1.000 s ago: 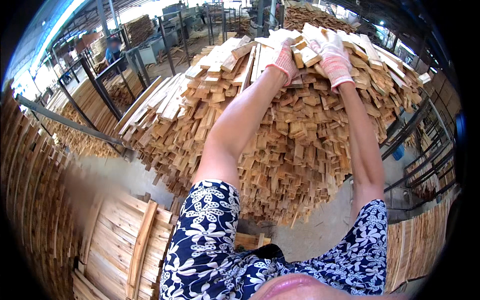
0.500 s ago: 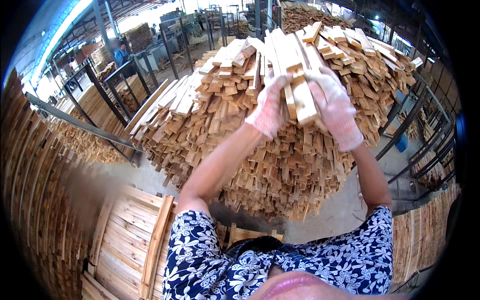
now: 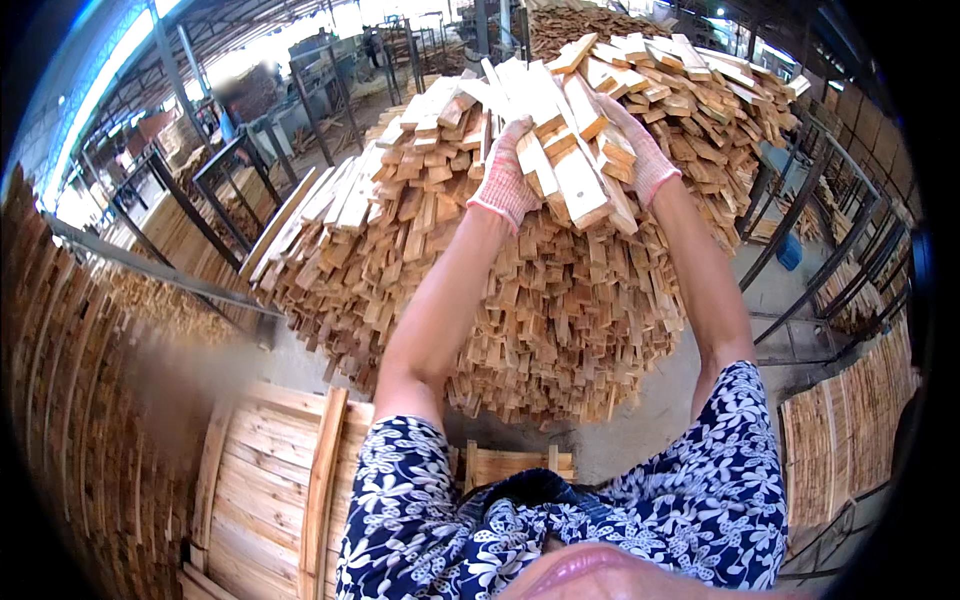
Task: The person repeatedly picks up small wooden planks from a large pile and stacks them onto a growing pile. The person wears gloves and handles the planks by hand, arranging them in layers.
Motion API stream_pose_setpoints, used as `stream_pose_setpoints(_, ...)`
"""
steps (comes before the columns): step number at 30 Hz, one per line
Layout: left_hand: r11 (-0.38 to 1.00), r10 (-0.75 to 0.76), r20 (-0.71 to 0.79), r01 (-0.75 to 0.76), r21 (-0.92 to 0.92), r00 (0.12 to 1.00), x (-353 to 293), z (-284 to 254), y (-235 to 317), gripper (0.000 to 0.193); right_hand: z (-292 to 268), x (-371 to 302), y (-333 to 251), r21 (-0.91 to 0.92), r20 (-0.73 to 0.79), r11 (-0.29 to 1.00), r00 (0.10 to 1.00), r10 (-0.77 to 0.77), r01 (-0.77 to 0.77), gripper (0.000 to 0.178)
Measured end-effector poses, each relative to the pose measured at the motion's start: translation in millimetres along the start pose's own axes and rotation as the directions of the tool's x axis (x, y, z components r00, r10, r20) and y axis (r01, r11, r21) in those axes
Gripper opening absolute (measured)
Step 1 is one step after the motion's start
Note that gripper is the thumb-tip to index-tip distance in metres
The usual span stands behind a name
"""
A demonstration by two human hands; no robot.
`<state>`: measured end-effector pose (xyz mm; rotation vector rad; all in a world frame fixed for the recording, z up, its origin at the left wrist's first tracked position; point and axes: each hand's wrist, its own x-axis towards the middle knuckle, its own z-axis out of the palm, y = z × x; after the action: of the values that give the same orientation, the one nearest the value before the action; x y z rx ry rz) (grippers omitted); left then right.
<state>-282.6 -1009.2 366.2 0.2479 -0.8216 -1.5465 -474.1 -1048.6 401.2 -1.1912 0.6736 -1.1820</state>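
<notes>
A small bunch of pale wooden slats [image 3: 576,187] lies at the top of the big stack of slats [image 3: 520,310], their near ends sticking out toward me. My left hand [image 3: 508,178], in a whitish-pink knitted glove, is closed on the left side of the bunch. On its right side, my right hand [image 3: 642,152] wears the same kind of glove and grips the outer slats. The right fingertips are partly hidden behind the wood. Both arms reach forward, and the bunch sits between the two palms.
Boards lie in a tall pile [image 3: 80,400] along the left. A wooden pallet-like panel [image 3: 265,470] stands near my left side. Dark metal racks [image 3: 820,230] and another board stack [image 3: 838,430] are on the right. A blurred person [image 3: 228,122] is far left.
Both hands have shifted slightly, and the right hand has moved from on top of the slats to their right side. The slats between the hands now lie spread wider.
</notes>
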Motion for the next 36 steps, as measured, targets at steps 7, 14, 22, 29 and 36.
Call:
stream_pose_setpoints(7, 0.929, -0.048, -0.137, 0.095, 0.358, 0.989, -118.5, 13.4, 12.0, 0.05, 22.8, -99.9, 37.1, 0.188, 0.167, 0.978, 0.984, 0.055, -0.086, 0.071)
stream_pose_setpoints(14, 0.794, -0.062, -0.237, 0.192, 0.577, 0.969, -130.5, 7.4, 13.9, 0.086, 16.1, -65.6, 59.7, 0.042, 0.074, 0.997, 0.995, -0.068, 0.065, 0.081)
stream_pose_setpoints(22, 0.589, 0.157, -0.202, 0.073, 0.805, 0.967, -165.4, 46.2, 21.2, 0.11, 44.1, -87.5, 87.2, 0.351, 0.277, 0.935, 0.959, -0.054, -0.049, 0.097)
stream_pose_setpoints(29, 0.69, 0.483, -0.252, -0.187, 0.699, 0.839, -257.1, 61.9, 26.3, 0.104, 112.1, -89.7, 119.5, 0.324, 0.436, 0.926, 0.899, 0.036, -0.194, 0.075)
stream_pose_setpoints(36, 0.441, 0.833, -0.338, -0.155, 0.884, 0.439, -373.3, 64.2, -43.4, 0.111, 178.0, -164.8, 131.5, 0.093, 0.856, 0.921, 0.502, 0.119, -0.377, 0.085)
